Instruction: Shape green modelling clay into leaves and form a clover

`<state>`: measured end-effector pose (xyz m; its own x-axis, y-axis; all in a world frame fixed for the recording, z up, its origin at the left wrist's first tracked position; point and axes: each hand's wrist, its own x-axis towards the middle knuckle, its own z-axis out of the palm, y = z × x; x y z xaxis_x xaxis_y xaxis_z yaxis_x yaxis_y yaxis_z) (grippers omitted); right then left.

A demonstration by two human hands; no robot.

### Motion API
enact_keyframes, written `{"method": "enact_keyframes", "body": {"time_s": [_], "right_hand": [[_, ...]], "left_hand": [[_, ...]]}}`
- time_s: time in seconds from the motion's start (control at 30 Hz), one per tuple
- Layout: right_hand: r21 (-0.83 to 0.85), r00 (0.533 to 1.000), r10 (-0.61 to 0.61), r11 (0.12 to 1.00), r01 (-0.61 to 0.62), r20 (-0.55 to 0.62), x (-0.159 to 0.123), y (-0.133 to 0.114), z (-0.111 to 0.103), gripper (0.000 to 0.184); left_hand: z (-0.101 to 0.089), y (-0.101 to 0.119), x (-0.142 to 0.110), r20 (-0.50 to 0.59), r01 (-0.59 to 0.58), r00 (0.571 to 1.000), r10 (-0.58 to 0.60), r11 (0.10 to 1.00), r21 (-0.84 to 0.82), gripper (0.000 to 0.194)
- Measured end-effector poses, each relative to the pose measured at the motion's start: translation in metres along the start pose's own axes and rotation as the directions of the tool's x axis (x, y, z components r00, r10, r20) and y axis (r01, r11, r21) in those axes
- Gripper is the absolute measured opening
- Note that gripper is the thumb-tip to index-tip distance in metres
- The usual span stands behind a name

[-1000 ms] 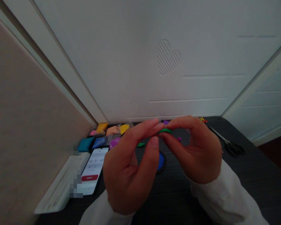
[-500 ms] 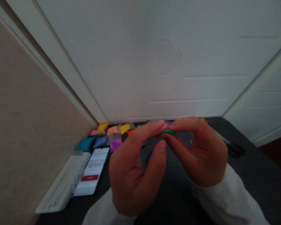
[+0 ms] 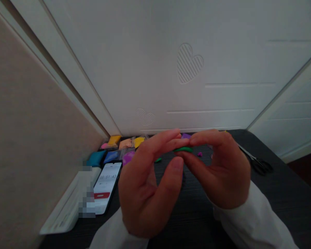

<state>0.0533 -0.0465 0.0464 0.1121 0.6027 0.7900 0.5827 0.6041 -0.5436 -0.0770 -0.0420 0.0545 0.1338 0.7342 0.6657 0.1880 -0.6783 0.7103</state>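
A small flattened piece of green clay (image 3: pixel 184 149) is held up above the dark table. My right hand (image 3: pixel 220 171) pinches it between thumb and fingertips from the right. The outstretched fingers of my left hand (image 3: pixel 146 188) rest against its upper side, while the left thumb stays apart below it. Under the hands, a bit of green clay (image 3: pixel 158 160) and a small purple piece (image 3: pixel 199 154) lie on the table. Behind my left thumb a dark round item (image 3: pixel 184 180) is mostly hidden.
Colourful clay packets, including a yellow one (image 3: pixel 114 140) and a blue one (image 3: pixel 111 156), line the table's back left. A phone (image 3: pixel 109 183) showing a timer lies beside a white case (image 3: pixel 64 211). Scissors (image 3: pixel 257 164) lie at right. A white panel (image 3: pixel 145 69) rises behind.
The left fingers have spread slightly and shifted over the green clay, showing more of it. The right hand keeps its pinch. The camera view has moved a little.
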Motion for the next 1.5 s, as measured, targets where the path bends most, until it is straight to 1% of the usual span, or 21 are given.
{"method": "enact_keyframes", "body": {"time_s": [0.1,0.4,0.6,0.73,0.83,1.07,1.27,1.37,1.5], "right_hand": [[0.008,1.000,0.009,1.000,-0.009,-0.018,0.0001,0.0006,-0.0007,0.023],[-0.016,1.000,0.005,1.000,-0.006,-0.019,0.0017,0.0002,-0.0026,0.025],[-0.062,1.000,-0.016,0.998,0.016,0.002,0.0033,-0.0004,-0.0038,0.025],[-0.074,1.000,-0.019,0.997,0.018,-0.014,0.0033,0.0002,-0.0034,0.026],[-0.065,1.000,-0.016,0.998,0.015,-0.013,0.0033,-0.0001,-0.0034,0.026],[-0.072,0.999,-0.008,0.997,0.010,0.038,0.0043,-0.0029,-0.0058,0.025],[-0.047,0.998,-0.015,0.999,0.018,0.064,0.0051,-0.0021,-0.0077,0.028],[-0.037,0.998,-0.014,0.999,0.017,0.068,0.0055,-0.0012,-0.0080,0.028],[-0.037,0.996,-0.014,0.999,0.017,0.085,0.0062,-0.0004,-0.0086,0.028]], "left_hand": [[0.0010,0.0017,-0.0003,0.018,0.017,1.000,-0.017,0.999,-0.039,0.031],[0.0026,0.0021,-0.0010,0.005,0.032,0.999,-0.031,0.997,-0.072,0.030],[0.0045,-0.0008,-0.0039,0.030,0.054,0.998,-0.050,0.986,-0.160,0.033],[0.0070,-0.0029,-0.0057,0.011,0.042,0.999,-0.040,0.982,-0.186,0.033],[0.0071,-0.0036,-0.0054,0.038,0.053,0.998,-0.046,0.979,-0.197,0.033],[0.0013,-0.0028,-0.0043,0.066,0.055,0.997,-0.043,0.980,-0.193,0.035],[-0.0006,-0.0031,-0.0039,0.089,0.045,0.996,-0.029,0.983,-0.176,0.035],[0.0005,-0.0034,-0.0040,0.089,0.060,0.995,-0.042,0.976,-0.207,0.035],[0.0013,-0.0039,-0.0030,0.106,0.094,0.992,-0.065,0.952,-0.291,0.032]]}}
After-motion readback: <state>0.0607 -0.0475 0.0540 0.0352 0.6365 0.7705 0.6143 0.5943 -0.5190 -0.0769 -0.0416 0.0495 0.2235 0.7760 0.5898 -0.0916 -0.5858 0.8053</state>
